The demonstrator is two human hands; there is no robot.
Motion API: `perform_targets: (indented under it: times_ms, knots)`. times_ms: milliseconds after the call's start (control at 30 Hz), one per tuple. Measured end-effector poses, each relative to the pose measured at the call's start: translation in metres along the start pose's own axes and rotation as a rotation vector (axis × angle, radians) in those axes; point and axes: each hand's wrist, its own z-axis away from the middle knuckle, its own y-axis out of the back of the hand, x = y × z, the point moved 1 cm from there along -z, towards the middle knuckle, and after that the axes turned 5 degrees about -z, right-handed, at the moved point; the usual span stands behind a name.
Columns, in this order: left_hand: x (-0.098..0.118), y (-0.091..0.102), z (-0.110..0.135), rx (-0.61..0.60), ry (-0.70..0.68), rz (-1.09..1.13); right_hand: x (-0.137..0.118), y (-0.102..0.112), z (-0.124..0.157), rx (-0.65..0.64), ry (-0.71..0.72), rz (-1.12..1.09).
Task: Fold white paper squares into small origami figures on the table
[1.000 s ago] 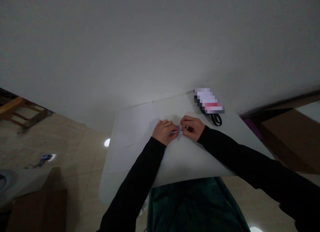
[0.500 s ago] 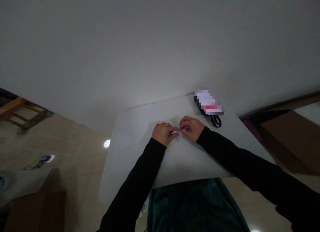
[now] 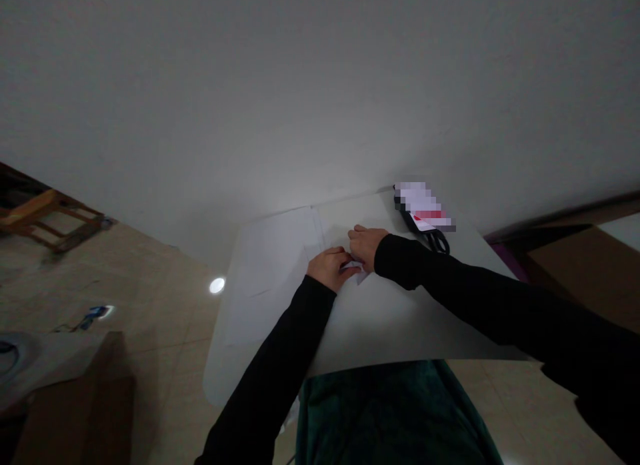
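Folded white paper [image 3: 356,268], a small, sharply creased piece, lies on the tabletop just in front of the person's two hands, with one pointed corner sticking out toward the person. The left hand [image 3: 327,268] is closed around the paper's left end, its curled fingers [image 3: 336,255] bent over the top and holding the fold against the table. The right hand [image 3: 366,246] is flatter and more open, its fingers reaching left just beyond the left hand and its palm above the paper. It appears to bear on the far side of the fold, though the knuckles hide the contact, so I cannot tell whether it actually has hold of the paper. Both forearms come in from the near side in snug black sleeves [image 3: 270,378]. To the left of the hands, a large, thin white sheet [image 3: 265,285] lies flat on the smooth, pale table [image 3: 360,338], its faint creases showing as straight lines. Beyond the right hand, near the far edge of the table, sits a pixelated white packet with a red mark [image 3: 423,208], on top of what seem to be black scissor handles [image 3: 437,241]. A dark green cloth [image 3: 390,411] covers the person's lap below the table's near edge. Beige floor tiles [image 3: 165,318] spread out past the table, with a wooden stool [image 3: 45,218] lying at the far left.
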Motion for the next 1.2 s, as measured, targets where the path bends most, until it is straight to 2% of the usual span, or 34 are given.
perform_targets:
  times_ms: [100,233,400,533,700,833,1033,1133,1200]
  knots:
    - [0.0,0.0,0.001,0.002,0.014,-0.009,0.004,-0.014,-0.001,0.05,0.053,0.057]
    - [0.003,0.001,0.002,0.013,0.039,-0.002,0.004,-0.031,0.007,0.192,0.09,0.126]
    - [0.007,0.005,0.003,-0.018,0.049,-0.009,0.002,-0.04,0.009,0.306,0.092,0.164]
    - [0.007,0.006,0.003,-0.036,0.057,0.004,0.003,-0.047,0.006,0.346,0.123,0.204]
    - [0.006,0.0,0.004,0.006,0.037,-0.006,0.005,-0.057,0.009,0.373,0.108,0.203]
    - [0.007,-0.005,0.004,0.034,-0.006,-0.004,0.011,-0.053,0.01,0.345,0.096,0.145]
    - [0.008,-0.006,0.004,0.08,-0.022,0.033,0.024,-0.045,0.003,0.361,0.181,-0.043]
    - [0.008,-0.011,0.005,0.158,-0.018,0.009,0.026,-0.053,0.001,0.372,0.204,-0.091]
    - [0.009,-0.014,0.006,0.225,0.006,-0.021,0.027,-0.058,0.003,0.423,0.231,-0.12]
